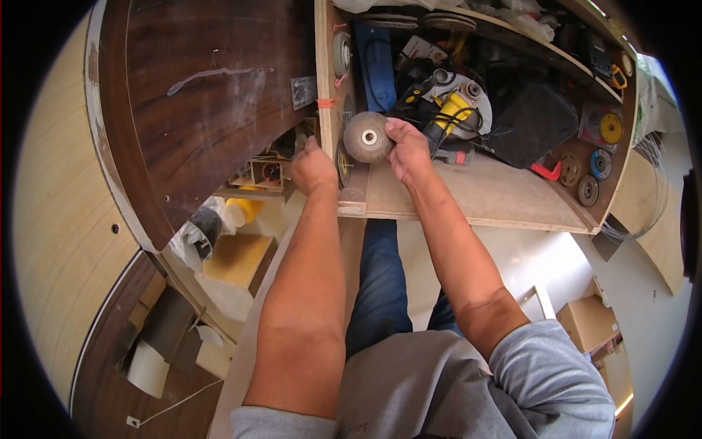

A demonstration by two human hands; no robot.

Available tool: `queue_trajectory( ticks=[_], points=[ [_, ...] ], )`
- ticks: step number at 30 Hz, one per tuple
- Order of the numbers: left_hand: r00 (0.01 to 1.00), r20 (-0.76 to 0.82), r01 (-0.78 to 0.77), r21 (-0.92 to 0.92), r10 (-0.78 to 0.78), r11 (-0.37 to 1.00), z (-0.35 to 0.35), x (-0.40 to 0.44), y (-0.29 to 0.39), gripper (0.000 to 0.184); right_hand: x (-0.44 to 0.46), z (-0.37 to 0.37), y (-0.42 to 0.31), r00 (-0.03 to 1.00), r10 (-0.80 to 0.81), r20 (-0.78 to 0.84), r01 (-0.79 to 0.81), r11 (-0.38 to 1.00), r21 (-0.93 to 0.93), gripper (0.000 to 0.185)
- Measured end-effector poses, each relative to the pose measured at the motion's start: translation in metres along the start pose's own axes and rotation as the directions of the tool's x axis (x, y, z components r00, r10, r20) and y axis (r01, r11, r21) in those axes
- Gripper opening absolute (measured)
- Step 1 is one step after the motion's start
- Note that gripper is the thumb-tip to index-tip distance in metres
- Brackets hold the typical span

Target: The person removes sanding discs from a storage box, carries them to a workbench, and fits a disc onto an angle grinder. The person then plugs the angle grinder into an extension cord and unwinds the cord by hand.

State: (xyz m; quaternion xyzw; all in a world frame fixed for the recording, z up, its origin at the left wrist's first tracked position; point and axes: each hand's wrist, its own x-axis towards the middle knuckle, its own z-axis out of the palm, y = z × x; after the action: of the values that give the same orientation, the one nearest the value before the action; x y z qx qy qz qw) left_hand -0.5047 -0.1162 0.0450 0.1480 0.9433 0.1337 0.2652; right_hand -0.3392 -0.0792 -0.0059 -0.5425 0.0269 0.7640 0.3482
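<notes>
My right hand [411, 150] pinches the rim of a round grey-brown wire wheel [357, 145] with a metal-ringed centre hole. The wheel's flat face points toward me. My left hand [314, 168] is closed round the front edge of the wooden side panel [326, 80] of a cabinet, with some fingers hidden. Close beside that hand, a dark disc with a yellow part [342, 162] hangs on the panel's inner face. Just beyond my right hand lies a yellow-and-black angle grinder [452, 113] with a cord.
On the cabinet shelf [468, 196] are a blue case [376, 69], a black bag [537, 124] and a red-handled tool [545, 171]. Several discs [588, 190] hang along the right wall. A dark wooden door panel [197, 95] stands to the left. A cardboard box [589, 323] sits lower right.
</notes>
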Motion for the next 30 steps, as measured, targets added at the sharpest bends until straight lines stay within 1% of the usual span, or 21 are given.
queue_trajectory(
  ticks=[3, 8, 15, 19, 22, 23, 26, 28, 30],
  points=[
    [1.0, 0.009, 0.019, -0.007, -0.019, 1.0, -0.001, -0.001, 0.001, 0.056, 0.004, -0.004, -0.006, 0.999, 0.006, 0.051, -0.002, 0.997, -0.078, 0.023],
    [0.999, 0.01, 0.036, -0.008, -0.036, 0.999, -0.004, -0.004, 0.007, 0.056, 0.002, -0.003, -0.012, 0.997, -0.016, 0.073, 0.022, 0.996, -0.086, 0.026],
    [0.999, 0.015, 0.042, -0.032, -0.042, 0.999, 0.002, 0.002, -0.001, 0.056, -0.01, -0.001, -0.019, 1.0, -0.027, 0.006, 0.027, 0.992, -0.124, 0.026],
    [1.0, 0.013, 0.017, -0.006, -0.017, 1.0, 0.0, 0.0, 0.0, 0.057, -0.011, -0.003, -0.021, 1.0, -0.008, -0.021, 0.006, 0.997, -0.071, 0.024],
    [1.0, 0.017, 0.013, 0.006, -0.013, 1.0, -0.003, -0.003, 0.003, 0.056, -0.011, -0.002, -0.022, 1.0, 0.026, -0.011, -0.026, 0.999, -0.024, 0.031],
    [1.0, 0.02, 0.011, 0.009, -0.012, 1.0, -0.004, -0.004, 0.005, 0.056, -0.011, -0.002, -0.023, 0.998, 0.052, 0.02, -0.052, 0.999, 0.007, 0.033],
    [0.999, 0.027, 0.031, 0.0, -0.031, 1.0, -0.001, -0.002, 0.001, 0.056, -0.01, 0.0, -0.024, 0.986, 0.137, 0.096, -0.139, 0.99, 0.018, 0.039],
    [0.999, 0.017, 0.029, 0.009, -0.029, 1.0, 0.0, -0.002, 0.0, 0.056, -0.014, 0.008, -0.027, 0.973, 0.197, 0.122, -0.193, 0.98, -0.045, 0.038],
    [1.0, 0.006, 0.016, 0.014, -0.016, 1.0, 0.001, -0.001, -0.001, 0.057, -0.014, 0.021, -0.023, 0.97, 0.189, 0.154, -0.196, 0.98, 0.03, 0.036]
  ],
)
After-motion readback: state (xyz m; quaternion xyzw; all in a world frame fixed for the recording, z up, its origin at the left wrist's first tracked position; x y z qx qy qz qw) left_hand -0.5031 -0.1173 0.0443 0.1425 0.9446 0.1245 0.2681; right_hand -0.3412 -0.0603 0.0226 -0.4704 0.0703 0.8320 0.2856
